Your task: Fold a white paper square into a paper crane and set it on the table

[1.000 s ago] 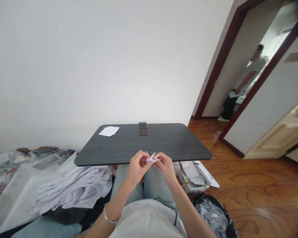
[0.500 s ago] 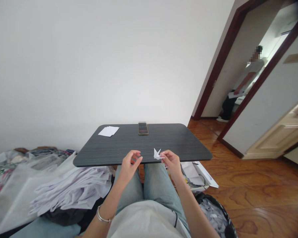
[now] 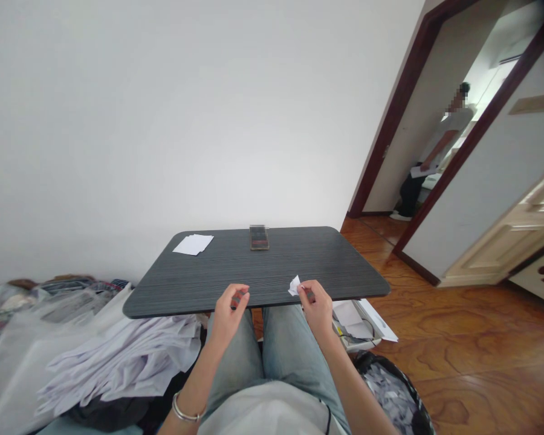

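Pinching a small folded white paper [image 3: 294,285] between thumb and fingers of the right hand [image 3: 316,303], with grip closed on its right side. Holding it by the near edge of the dark desk [image 3: 254,272], right of the middle; cannot tell whether touching the surface. Holding the left hand [image 3: 228,309] well apart from it, near the same edge, with fingers curled and grip loosely parted, thumb away from fingertips. Wearing a silvery bracelet [image 3: 185,411] on the left wrist. Facing flat white sheets [image 3: 193,244] on the desk's far left and a dark phone [image 3: 259,240], partly blurred, near the far edge. Sitting near a box [image 3: 361,346] with papers and cable and a black bag [image 3: 420,418] of pale scraps, both on the right. Seeing another person [image 3: 439,142] through the doorway, standing with something white in hand.
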`<state>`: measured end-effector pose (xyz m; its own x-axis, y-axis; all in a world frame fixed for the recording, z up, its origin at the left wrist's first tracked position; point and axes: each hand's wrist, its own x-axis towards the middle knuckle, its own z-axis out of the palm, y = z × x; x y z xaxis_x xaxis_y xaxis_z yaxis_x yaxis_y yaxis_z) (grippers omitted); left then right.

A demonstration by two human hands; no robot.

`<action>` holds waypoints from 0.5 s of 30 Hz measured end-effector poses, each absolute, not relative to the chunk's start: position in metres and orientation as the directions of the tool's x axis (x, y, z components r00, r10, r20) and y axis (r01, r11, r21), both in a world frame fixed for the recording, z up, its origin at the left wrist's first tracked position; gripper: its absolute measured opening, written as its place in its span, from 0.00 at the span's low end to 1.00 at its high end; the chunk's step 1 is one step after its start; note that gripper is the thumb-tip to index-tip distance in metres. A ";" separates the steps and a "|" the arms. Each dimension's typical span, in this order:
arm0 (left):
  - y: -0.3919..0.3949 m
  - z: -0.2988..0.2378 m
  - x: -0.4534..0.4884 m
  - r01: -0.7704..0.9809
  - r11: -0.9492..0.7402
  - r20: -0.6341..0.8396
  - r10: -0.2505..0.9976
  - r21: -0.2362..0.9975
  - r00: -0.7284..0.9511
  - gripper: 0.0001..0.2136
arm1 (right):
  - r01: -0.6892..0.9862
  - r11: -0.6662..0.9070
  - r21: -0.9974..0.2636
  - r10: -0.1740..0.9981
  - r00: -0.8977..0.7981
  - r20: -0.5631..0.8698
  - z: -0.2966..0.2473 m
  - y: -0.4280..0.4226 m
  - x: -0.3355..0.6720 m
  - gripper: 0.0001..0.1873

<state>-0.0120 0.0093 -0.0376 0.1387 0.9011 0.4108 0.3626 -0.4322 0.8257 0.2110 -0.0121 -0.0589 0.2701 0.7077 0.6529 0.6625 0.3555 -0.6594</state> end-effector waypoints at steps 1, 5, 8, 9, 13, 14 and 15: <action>0.007 -0.034 -0.005 0.351 -0.505 0.451 0.863 0.789 0.227 0.09 | 0.683 0.362 -0.635 0.695 0.256 0.672 -0.059 -0.012 0.208 0.07; 0.001 -0.025 0.026 0.285 -0.665 0.478 0.715 0.690 0.509 0.13 | 0.698 0.403 -0.592 0.665 0.220 0.713 -0.056 -0.010 0.198 0.06; 0.005 -0.026 0.039 0.270 -0.667 0.483 0.711 0.694 0.511 0.11 | 0.684 0.423 -0.594 0.656 0.220 0.722 -0.053 -0.008 0.195 0.06; 0.008 -0.028 0.041 0.264 -0.661 0.488 0.717 0.702 0.498 0.10 | 0.679 0.426 -0.598 0.655 0.224 0.721 -0.053 -0.007 0.195 0.05; 0.023 -0.034 0.043 0.242 -0.640 0.511 0.744 0.729 0.430 0.08 | 0.659 0.432 -0.615 0.656 0.239 0.716 -0.053 -0.002 0.197 0.06; 0.026 -0.035 0.044 0.239 -0.637 0.515 0.749 0.733 0.418 0.08 | 0.655 0.431 -0.621 0.659 0.242 0.712 -0.053 -0.001 0.197 0.06; 0.029 -0.036 0.045 0.238 -0.633 0.515 0.753 0.736 0.410 0.08 | 0.650 0.429 -0.627 0.664 0.244 0.707 -0.054 0.001 0.197 0.06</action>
<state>0.0447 0.0287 -0.0358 0.4098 0.7531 0.5147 0.2385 -0.6331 0.7364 0.1972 0.0010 -0.0541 0.2438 0.6639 0.7070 0.6504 0.4288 -0.6269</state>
